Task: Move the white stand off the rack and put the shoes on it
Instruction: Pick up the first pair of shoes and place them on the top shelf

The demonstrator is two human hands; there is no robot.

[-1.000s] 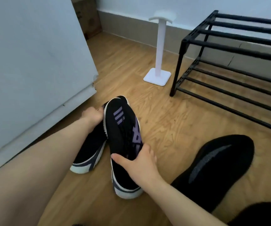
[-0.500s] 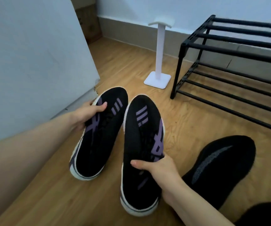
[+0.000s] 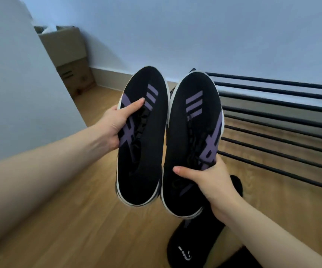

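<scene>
Two black knit shoes with purple stripes and white soles, low over the wooden plank floor [image 3: 75, 225] half a second ago, are now raised side by side, toes up, before the black metal bar rack [image 3: 280, 120]; the left hand [image 3: 115, 122] clasps the left shoe [image 3: 142, 136] at its side, the right hand [image 3: 206, 178] clasps the right shoe [image 3: 193, 140] near its heel. The white stand, visible earlier, is now out of sight, perhaps behind the shoes. A black-socked foot [image 3: 193, 246] is partly covered, and a cardboard box [image 3: 69, 57] is blurred.
</scene>
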